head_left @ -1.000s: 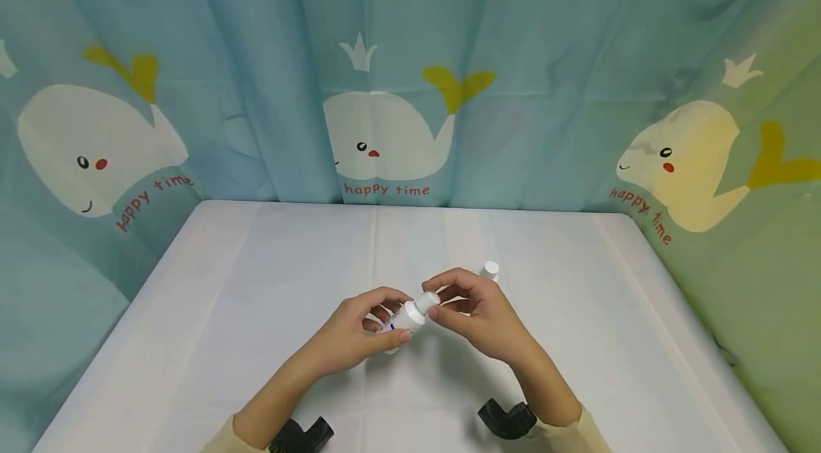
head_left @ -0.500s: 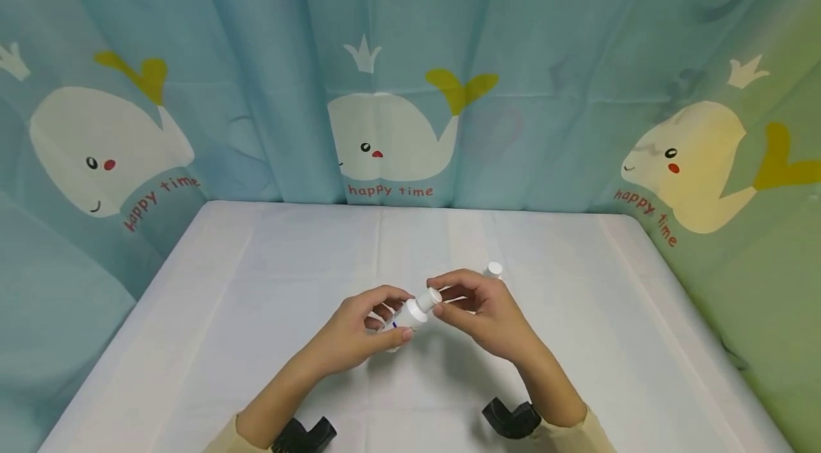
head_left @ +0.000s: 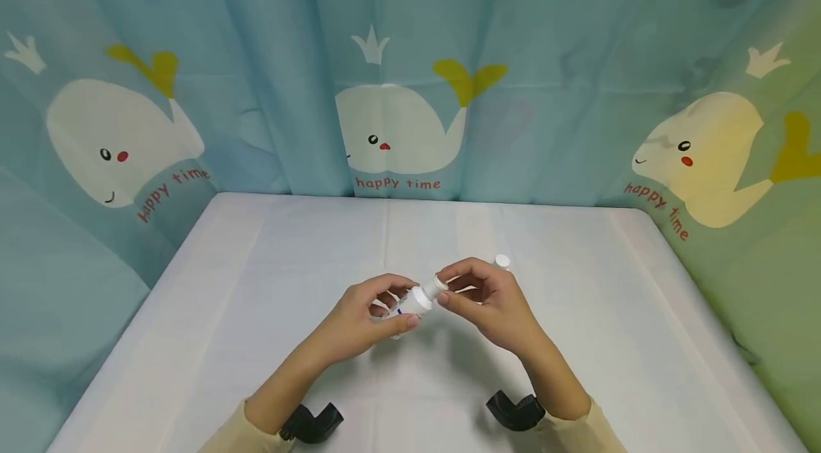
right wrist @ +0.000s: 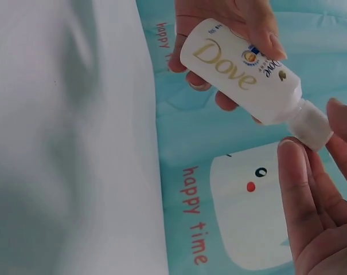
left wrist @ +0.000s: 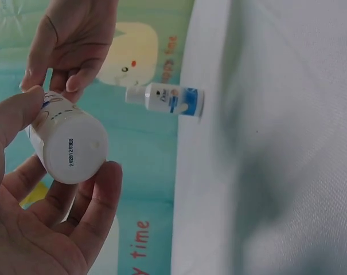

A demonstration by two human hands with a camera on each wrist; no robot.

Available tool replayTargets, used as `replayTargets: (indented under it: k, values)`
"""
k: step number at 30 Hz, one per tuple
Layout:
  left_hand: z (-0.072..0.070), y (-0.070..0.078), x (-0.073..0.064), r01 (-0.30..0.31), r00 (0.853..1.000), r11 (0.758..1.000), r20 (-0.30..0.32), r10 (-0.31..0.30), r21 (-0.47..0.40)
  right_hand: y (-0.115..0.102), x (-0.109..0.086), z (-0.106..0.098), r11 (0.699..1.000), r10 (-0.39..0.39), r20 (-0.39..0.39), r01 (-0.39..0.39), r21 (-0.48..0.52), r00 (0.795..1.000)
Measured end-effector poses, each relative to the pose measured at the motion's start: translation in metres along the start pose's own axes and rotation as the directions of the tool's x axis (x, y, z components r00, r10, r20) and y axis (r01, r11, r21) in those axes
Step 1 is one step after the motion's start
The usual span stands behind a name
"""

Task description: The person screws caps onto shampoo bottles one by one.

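A white Dove bottle (head_left: 413, 303) is held tilted above the table in my left hand (head_left: 365, 321), thumb on one side and fingers on the other. Its gold lettering shows in the right wrist view, while its round base (left wrist: 77, 150) with a printed date faces the left wrist camera. At the top end, the thumb and fingertips of my right hand (head_left: 487, 300) pinch the white cap (right wrist: 311, 125). A bit of narrow neck shows between cap and shoulder.
Behind my right hand, a second Dove bottle (left wrist: 167, 98) with a white cap and blue lower label stands upright, mostly hidden in the head view. The white table (head_left: 308, 246) is bordered by a blue-green curtain (head_left: 410, 4) printed with whales.
The head view has shifted slightly, moving the scene right and a little up. Both hands and the bottle have risen a little, with the right fingertips still at the cap.
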State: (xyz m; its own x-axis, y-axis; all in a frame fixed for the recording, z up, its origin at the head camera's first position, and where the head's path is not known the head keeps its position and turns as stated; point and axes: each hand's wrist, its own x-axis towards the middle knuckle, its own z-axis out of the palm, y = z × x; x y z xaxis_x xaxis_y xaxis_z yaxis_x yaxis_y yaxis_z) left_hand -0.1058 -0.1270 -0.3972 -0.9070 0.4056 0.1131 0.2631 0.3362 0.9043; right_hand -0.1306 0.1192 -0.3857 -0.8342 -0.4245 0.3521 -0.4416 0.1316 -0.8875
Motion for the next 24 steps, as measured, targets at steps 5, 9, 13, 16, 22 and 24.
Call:
replayTargets:
  k: [5, 9, 13, 16, 22, 24]
  values:
    - [-0.0024, 0.0005, 0.0006, -0.004, 1.000, 1.000, -0.004, 0.004, -0.005, -0.0015, 0.0011, -0.0021, 1.000, 0.002, 0.005, -0.002, -0.029, 1.000]
    - [-0.0016, 0.0007, -0.0008, 0.007, 1.000, 1.000, 0.001, -0.007, -0.006, -0.0016, 0.0011, -0.0024, 0.999, 0.002, 0.008, -0.001, -0.045, 1.000]
    - [0.0006, 0.0009, -0.0023, 0.013, 1.000, 1.000, 0.005, -0.013, -0.006, -0.0011, 0.0006, -0.0016, 0.999, -0.005, 0.007, 0.005, -0.034, 1.000]
    - [0.0025, 0.0009, -0.0024, 0.013, 1.000, 1.000, 0.012, -0.013, -0.006, -0.0002, 0.0000, -0.0008, 1.000, -0.008, 0.000, 0.008, -0.019, 1.000]
    - [0.0056, 0.0004, -0.0013, 0.018, 0.999, 1.000, 0.032, -0.018, -0.003, 0.0008, -0.0001, -0.0002, 1.000, -0.012, -0.010, 0.011, -0.027, 1.000]
    - [0.0060, 0.0005, -0.0002, 0.019, 0.999, 1.000, 0.035, -0.019, 0.000, 0.0009, 0.0005, -0.0007, 0.999, -0.023, -0.018, 0.022, -0.027, 1.000]
